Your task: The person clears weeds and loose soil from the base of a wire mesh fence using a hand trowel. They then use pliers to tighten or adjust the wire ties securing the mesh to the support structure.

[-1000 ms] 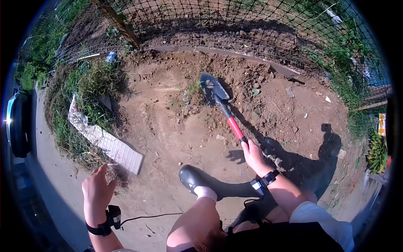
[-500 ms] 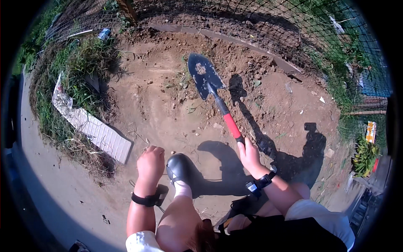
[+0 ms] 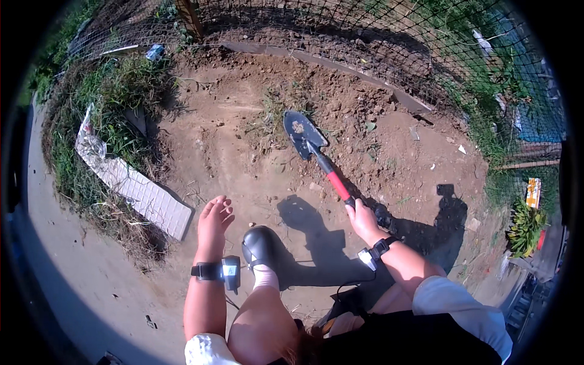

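My right hand (image 3: 364,220) is wrapped round the black grip of a small shovel (image 3: 339,184) with a red handle section. Its dark pointed blade (image 3: 302,134) reaches up and left over the loose soil, with a patch of dirt stuck on its face. Whether the blade touches the ground I cannot tell. My left hand (image 3: 214,222) is held to the left above my black shoe (image 3: 261,248), its fingers apart and nothing in it. Each wrist wears a black strap with a small device.
Grass (image 3: 121,91) and a pale ridged panel (image 3: 149,201) lie at the left. Beyond the dug soil (image 3: 365,100) run a low board (image 3: 328,59) and a black net fence (image 3: 389,30). A leafy plant (image 3: 524,228) stands at the right. Paving (image 3: 67,243) stretches along the left.
The shovel's blade has come lower and slightly right, nearer the soil. My left hand has turned and its curled fingers have opened out.
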`<state>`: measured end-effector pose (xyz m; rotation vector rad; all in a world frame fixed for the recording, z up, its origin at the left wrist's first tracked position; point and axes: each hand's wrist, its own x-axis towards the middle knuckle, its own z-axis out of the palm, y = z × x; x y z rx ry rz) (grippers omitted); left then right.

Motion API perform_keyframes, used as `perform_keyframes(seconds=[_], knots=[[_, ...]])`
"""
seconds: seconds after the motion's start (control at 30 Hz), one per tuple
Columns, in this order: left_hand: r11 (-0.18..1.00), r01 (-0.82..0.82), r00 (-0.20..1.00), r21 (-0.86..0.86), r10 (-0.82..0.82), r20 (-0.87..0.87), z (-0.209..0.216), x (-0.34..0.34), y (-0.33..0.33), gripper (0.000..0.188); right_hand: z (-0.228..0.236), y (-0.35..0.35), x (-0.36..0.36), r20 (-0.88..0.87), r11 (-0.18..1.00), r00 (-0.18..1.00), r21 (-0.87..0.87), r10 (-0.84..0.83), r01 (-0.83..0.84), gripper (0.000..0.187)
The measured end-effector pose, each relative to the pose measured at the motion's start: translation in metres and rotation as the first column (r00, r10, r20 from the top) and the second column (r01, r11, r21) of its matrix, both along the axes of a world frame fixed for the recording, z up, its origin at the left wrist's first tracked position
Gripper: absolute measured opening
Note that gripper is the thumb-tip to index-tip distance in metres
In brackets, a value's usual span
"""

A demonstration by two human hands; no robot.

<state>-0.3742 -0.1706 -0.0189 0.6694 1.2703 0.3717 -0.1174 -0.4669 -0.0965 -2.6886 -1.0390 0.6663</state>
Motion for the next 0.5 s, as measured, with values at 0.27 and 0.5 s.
perform_keyframes(seconds=[0.27,0.5], knots=[[0.989,-0.087,0.976,-0.123,0.109,0.187,-0.014,-0.001,-0.002,0.013,0.057,0.093,0.023,-0.243,0.967,0.941,0.041,-0.236,0.253,0.031],[0.990,-0.084,0.965,-0.110,0.109,0.238,-0.024,0.001,0.011,0.015,0.009,0.044,0.002,0.076,0.972,0.996,0.231,-0.053,0.034,0.033]])
